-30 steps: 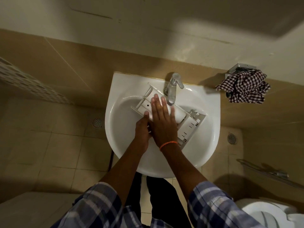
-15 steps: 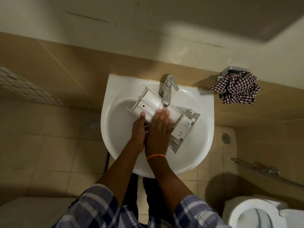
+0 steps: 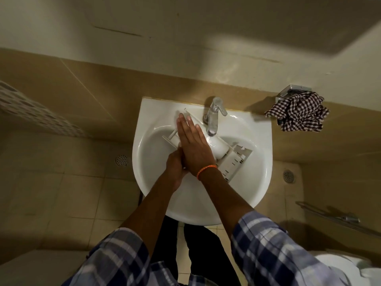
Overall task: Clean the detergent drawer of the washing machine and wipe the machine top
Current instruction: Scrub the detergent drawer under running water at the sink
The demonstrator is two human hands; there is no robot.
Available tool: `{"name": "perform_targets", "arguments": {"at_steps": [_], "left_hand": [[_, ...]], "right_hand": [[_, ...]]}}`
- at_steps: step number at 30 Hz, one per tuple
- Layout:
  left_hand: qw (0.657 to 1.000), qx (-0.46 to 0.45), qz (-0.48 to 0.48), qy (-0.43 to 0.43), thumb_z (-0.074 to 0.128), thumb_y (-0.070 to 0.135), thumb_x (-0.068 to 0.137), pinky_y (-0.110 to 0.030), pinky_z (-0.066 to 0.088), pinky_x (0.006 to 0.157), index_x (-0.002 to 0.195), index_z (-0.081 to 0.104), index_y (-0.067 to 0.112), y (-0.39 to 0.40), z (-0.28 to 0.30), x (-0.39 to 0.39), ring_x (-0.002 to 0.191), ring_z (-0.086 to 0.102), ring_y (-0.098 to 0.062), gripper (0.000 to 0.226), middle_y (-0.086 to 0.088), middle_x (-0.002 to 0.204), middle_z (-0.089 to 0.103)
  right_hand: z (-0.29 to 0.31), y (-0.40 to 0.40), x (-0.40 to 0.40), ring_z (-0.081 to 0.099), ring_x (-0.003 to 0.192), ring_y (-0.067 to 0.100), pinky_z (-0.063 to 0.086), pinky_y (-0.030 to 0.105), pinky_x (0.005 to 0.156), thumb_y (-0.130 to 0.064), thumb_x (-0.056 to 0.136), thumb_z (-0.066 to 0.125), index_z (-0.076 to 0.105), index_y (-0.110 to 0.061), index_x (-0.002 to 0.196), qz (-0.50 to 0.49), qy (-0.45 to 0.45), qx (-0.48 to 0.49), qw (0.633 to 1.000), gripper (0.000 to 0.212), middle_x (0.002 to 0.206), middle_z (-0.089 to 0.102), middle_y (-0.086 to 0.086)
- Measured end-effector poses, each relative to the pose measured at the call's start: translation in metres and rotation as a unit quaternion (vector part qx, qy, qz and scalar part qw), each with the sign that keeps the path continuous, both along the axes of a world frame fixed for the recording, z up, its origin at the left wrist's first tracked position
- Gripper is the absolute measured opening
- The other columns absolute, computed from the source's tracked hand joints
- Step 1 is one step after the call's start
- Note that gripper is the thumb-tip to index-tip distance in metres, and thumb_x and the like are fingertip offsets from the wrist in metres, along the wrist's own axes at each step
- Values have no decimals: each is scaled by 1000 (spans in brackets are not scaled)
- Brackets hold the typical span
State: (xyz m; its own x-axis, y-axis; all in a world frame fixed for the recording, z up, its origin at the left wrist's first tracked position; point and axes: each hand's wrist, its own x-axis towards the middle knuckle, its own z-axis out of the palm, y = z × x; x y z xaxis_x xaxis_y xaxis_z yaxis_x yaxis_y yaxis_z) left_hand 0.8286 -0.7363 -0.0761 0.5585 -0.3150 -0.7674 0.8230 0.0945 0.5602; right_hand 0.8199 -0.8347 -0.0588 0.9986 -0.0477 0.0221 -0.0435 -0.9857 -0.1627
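Since the picture half a second back, the right hand (image 3: 192, 144) has been slid up the drawer (image 3: 231, 159) toward the back rim of the sink (image 3: 261, 153), its fingertips now reaching past the drawer's upper left end. It is laid flat, fingers straight and together, palm pressed on the white plastic. The left hand (image 3: 175, 164) is tucked just beneath it at the drawer's near edge; it appears to be steadying the piece, but the grip is hidden under the right wrist and cannot be told for certain.

The drawer is lying slantwise in the basin, upper left to lower right, with the tap (image 3: 213, 116) directly above its middle. Whether water is running cannot be made out. It is judged to be light, stiff moulded plastic — wet, so likely slippery, and thin at its ribs and slotted end. A hold is best taken on the long side walls or the solid rounded front, not on the fine partitions at the lower right.

Room is tight: the tap spout hangs close over the drawer, and the curved sink wall leaves little space for turning. A lift toward the near rim would be the clearer way out. Further off, a checked cloth (image 3: 299, 112) is hung on a wall holder to the right — handy, perhaps, for the wiping not yet done.
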Motion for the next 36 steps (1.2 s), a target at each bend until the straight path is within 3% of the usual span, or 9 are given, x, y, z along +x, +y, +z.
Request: {"name": "perform_targets", "arguments": {"at_steps": [5,10,18,24,26,30,33,36], "left_hand": [[1000,-9,5,-25,45,55,109,-40,61,87,136,67,11,0,-4,-5,118,71,-28,55,-11,125,75],[999,-29,35,-27,48,53,108,-41,64,84,138,64,12,-3,-3,-10,116,73,-31,53,-14,125,75],[997,-27,62,-33,55,55,104,-45,65,84,148,56,12,2,0,-11,120,70,-37,61,-19,130,71],[995,-5,81,-51,61,59,98,-42,66,80,144,60,12,7,5,-15,115,73,-35,66,-19,126,73],[994,10,88,-61,62,57,100,-43,67,82,142,62,15,8,10,-14,113,74,-33,60,-16,126,74],[991,39,89,-87,59,55,103,-44,67,81,142,61,22,13,25,-16,113,74,-31,51,-9,126,74],[981,59,111,-151,58,48,106,-40,66,83,145,60,27,18,35,-24,117,73,-21,44,1,128,74],[964,62,128,-223,70,33,102,-48,61,99,148,57,28,24,40,-34,123,70,-16,48,5,135,73]], "right_hand": [[-7,6,-42,-4,164,27,14,48,132,-32,111,39,-3,-11,168,-103,16,-12,994,75,177,-6,10],[-8,11,-79,0,164,27,19,47,130,-15,109,32,3,-8,168,-159,2,-21,987,66,176,0,13],[0,-22,-104,16,162,26,17,48,130,-18,107,46,21,-10,167,-162,-2,-65,985,65,174,21,8],[10,-29,-88,28,157,31,24,45,130,-22,88,70,37,-6,159,-267,-56,35,961,80,165,38,14],[10,-30,-80,43,145,34,33,48,124,-26,80,75,44,-9,155,-283,-40,31,958,83,151,53,14],[10,-34,-73,52,124,35,32,48,107,-39,74,75,53,-16,146,-275,7,14,961,79,130,60,11],[6,-37,-75,51,121,34,34,46,104,-49,70,76,59,-19,142,-275,33,107,955,80,129,60,9],[0,-40,-80,58,116,33,44,42,99,-50,68,79,63,-20,141,-230,38,220,947,81,131,67,7]]}}
